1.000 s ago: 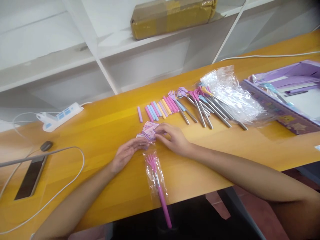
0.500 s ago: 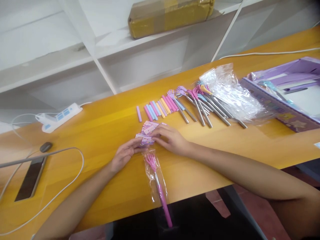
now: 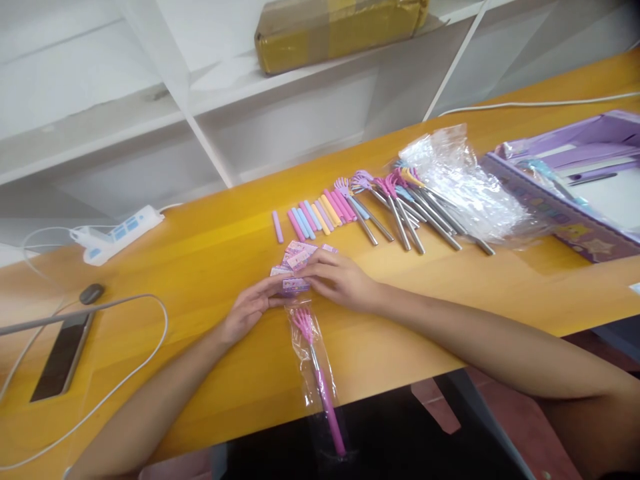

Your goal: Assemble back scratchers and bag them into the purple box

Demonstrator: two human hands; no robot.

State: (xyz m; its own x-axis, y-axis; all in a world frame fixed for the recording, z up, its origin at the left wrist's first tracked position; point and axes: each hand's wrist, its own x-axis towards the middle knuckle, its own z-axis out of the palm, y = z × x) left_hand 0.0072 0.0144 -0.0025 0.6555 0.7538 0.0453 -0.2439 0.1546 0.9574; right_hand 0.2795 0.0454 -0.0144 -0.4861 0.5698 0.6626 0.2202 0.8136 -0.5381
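My left hand and my right hand meet over a small printed card, both pinching its edges. Behind it several more pink and purple cards lie in a loose pile on the table. Just below my hands is a pink back scratcher in a clear plastic bag, its claw end toward the cards and its handle reaching past the table edge. Beyond the cards, coloured handle sleeves lie side by side, next to several metal back scratchers with coloured claws.
A heap of clear bags lies against a purple display box on the right. To the left are a power strip, a phone and looping white cables. A taped carton rests on the shelf.
The card between my hands has turned slightly and lowered a little. My right fingers have shifted a bit across its top toward the left. Everything else stays in place.
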